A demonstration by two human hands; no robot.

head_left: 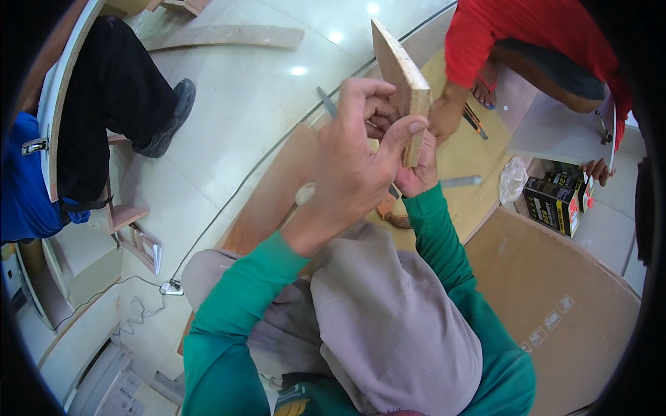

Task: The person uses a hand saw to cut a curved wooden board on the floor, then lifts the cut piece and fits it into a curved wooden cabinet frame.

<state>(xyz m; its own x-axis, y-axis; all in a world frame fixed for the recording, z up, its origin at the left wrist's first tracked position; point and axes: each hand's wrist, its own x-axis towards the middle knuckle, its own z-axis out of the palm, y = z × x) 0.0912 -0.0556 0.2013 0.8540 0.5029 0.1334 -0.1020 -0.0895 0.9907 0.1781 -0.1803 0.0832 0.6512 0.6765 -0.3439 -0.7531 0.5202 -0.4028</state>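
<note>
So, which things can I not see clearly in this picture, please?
All in the head view:
Right hand: some fingers are hidden behind the board, so its grip is unclear.
Board: its far face is turned away.
Grey strip: the left hand covers its lower end.
Worker in red: head cut off by the upper edge.
Cardboard: its marks are too small to make out.

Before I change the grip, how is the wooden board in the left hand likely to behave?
The wooden board is probably stiff: it juts from the left hand without visible sagging. Its flat face makes rolling unlikely, but stood on its narrow edge, it could tip.
</note>
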